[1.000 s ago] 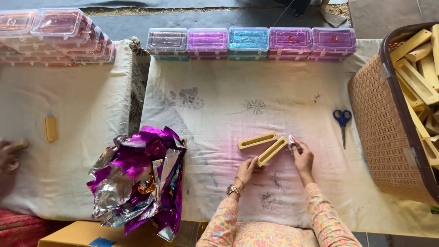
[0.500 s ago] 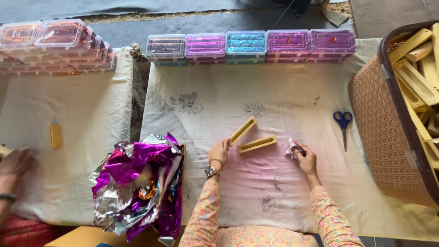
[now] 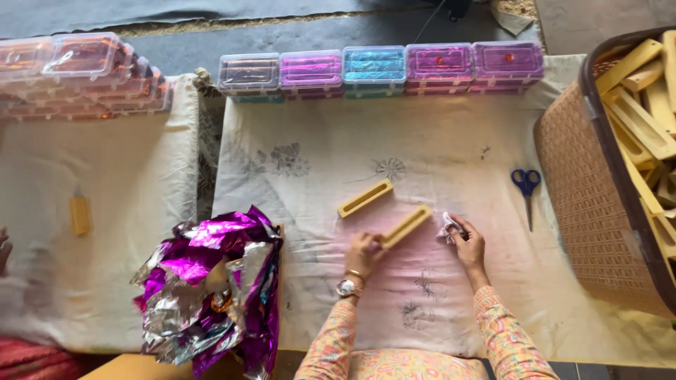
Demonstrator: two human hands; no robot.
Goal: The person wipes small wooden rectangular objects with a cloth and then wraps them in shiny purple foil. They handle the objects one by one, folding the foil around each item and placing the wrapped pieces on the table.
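My left hand [image 3: 362, 253] grips the near end of a yellow slotted wooden block [image 3: 408, 225], which lies at a slant on the pale, pink-stained cloth [image 3: 436, 148]. My right hand [image 3: 470, 244] pinches a small crumpled white rag [image 3: 446, 226] just right of that block's far end. A second yellow slotted block [image 3: 365, 198] lies by itself on the cloth, up and left of my left hand, touched by neither hand.
Blue-handled scissors [image 3: 526, 184] lie right of my right hand. A brown woven basket [image 3: 584, 218] of several yellow blocks stands at the right. Coloured plastic boxes [image 3: 373, 70] line the far edge. Crumpled purple-and-silver foil [image 3: 211, 281] sits at the left. Another person's hand [image 3: 3, 246] shows at the left edge.
My left hand carried one block up and left, set it down, then came back and took hold of the other block. My right hand stayed put with the rag.
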